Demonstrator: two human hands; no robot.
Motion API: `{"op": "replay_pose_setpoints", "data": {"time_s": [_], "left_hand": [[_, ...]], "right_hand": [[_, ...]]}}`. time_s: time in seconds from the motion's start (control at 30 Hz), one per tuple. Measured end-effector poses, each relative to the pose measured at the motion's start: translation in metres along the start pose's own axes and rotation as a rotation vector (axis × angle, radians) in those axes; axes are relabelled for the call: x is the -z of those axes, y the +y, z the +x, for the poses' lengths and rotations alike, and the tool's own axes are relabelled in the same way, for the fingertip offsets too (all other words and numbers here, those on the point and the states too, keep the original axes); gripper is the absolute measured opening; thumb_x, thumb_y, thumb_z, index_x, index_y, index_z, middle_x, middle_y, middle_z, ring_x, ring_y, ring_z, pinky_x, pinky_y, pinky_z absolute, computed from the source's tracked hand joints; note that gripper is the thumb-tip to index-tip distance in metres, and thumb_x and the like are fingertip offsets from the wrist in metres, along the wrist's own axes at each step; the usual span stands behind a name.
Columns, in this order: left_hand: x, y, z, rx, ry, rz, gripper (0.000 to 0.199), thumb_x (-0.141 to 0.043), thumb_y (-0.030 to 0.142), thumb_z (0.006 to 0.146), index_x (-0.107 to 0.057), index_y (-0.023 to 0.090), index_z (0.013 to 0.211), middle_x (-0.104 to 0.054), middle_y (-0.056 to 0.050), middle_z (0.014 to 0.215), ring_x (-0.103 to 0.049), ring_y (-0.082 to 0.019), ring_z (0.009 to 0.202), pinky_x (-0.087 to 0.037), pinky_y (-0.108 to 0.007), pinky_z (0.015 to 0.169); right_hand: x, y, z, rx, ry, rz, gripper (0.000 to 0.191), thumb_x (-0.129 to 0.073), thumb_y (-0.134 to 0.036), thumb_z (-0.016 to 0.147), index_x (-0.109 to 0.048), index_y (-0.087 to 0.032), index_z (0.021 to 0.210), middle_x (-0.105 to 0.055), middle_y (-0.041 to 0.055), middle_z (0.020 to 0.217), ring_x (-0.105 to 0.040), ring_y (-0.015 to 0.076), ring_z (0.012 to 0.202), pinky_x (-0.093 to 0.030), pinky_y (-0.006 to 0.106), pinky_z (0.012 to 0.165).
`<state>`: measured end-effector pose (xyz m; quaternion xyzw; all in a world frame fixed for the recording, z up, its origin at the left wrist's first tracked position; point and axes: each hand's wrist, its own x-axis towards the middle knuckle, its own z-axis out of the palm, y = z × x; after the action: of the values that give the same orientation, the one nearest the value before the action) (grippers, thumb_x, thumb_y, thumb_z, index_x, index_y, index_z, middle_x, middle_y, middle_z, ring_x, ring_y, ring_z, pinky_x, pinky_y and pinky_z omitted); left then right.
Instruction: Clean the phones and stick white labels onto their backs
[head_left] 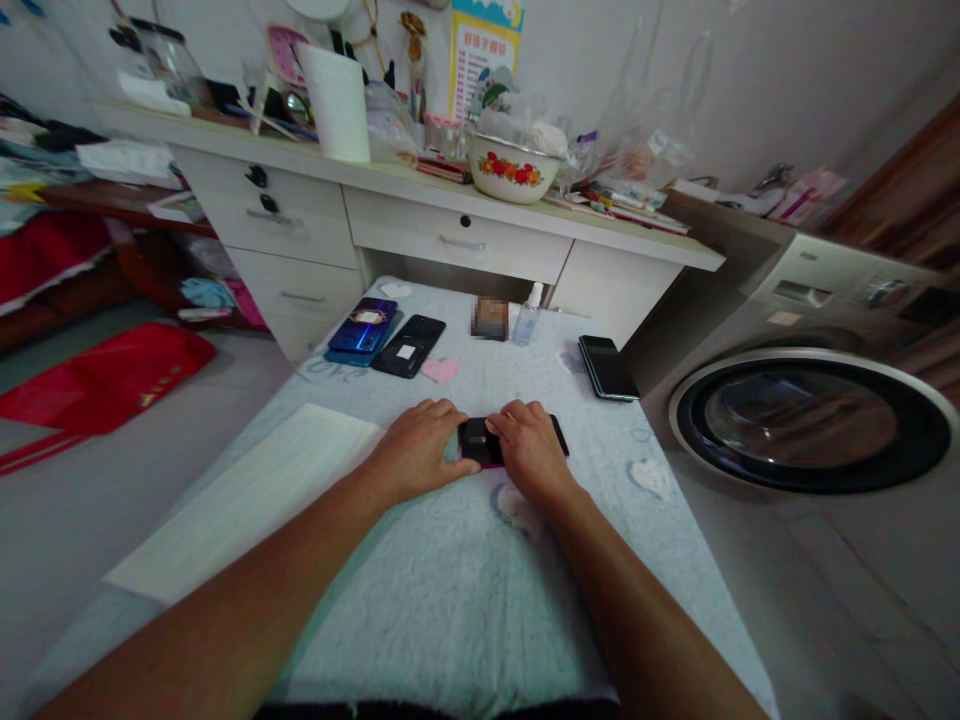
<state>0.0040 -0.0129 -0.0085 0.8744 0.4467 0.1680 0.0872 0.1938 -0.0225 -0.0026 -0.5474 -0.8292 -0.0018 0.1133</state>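
we have the dark phone (474, 442) flat on the tabletop (442, 590), long axis running left to right; our left hand (420, 455) holds its left end, our right hand (534, 455) covers its middle, grip unclear.

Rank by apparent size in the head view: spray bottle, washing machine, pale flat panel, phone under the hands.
1. Washing machine
2. Pale flat panel, partly hidden
3. Handled phone, partly covered
4. Spray bottle
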Motion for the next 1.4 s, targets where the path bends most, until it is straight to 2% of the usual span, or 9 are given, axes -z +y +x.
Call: {"op": "replay_pose_setpoints", "data": {"time_s": [0.4,1.03,1.17,1.4], "left_hand": [[0.000,-0.001,-0.001,0.014,-0.016,-0.009,0.050,-0.065,0.053,0.074,-0.061,0.019,0.109,-0.061,-0.008,0.102,-0.055,-0.026,0.096,-0.043,-0.039,0.087],[0.000,-0.002,-0.001,0.021,-0.024,-0.007,0.051,-0.065,0.055,0.073,-0.060,0.019,0.109,-0.061,-0.008,0.104,-0.055,-0.026,0.098,-0.043,-0.038,0.088],[0.000,-0.002,-0.001,0.019,-0.025,-0.003,0.051,-0.065,0.055,0.073,-0.060,0.018,0.109,-0.061,-0.009,0.104,-0.055,-0.026,0.097,-0.043,-0.039,0.087],[0.000,-0.002,0.000,0.020,-0.015,-0.013,0.048,-0.066,0.054,0.072,-0.061,0.019,0.105,-0.061,-0.008,0.101,-0.055,-0.026,0.095,-0.043,-0.039,0.087]], "right_hand": [[0.002,0.002,0.001,-0.050,-0.024,-0.041,0.026,-0.042,-0.023,0.096,-0.067,-0.024,0.099,-0.058,0.0060,0.098,-0.043,0.0207,0.090,-0.031,0.032,0.081],[-0.001,0.032,-0.004,-0.279,0.035,-0.118,0.031,-0.039,-0.026,0.097,-0.069,-0.019,0.090,-0.060,0.0112,0.093,-0.046,0.0230,0.091,-0.031,0.035,0.081],[-0.001,0.029,-0.004,-0.254,0.030,-0.115,0.028,-0.041,-0.023,0.095,-0.069,-0.019,0.090,-0.059,0.0106,0.093,-0.046,0.0226,0.091,-0.032,0.034,0.081],[-0.001,0.015,-0.001,-0.125,0.017,-0.071,0.029,-0.039,-0.023,0.097,-0.068,-0.019,0.091,-0.058,0.0091,0.093,-0.046,0.0213,0.090,-0.032,0.033,0.082]]}}
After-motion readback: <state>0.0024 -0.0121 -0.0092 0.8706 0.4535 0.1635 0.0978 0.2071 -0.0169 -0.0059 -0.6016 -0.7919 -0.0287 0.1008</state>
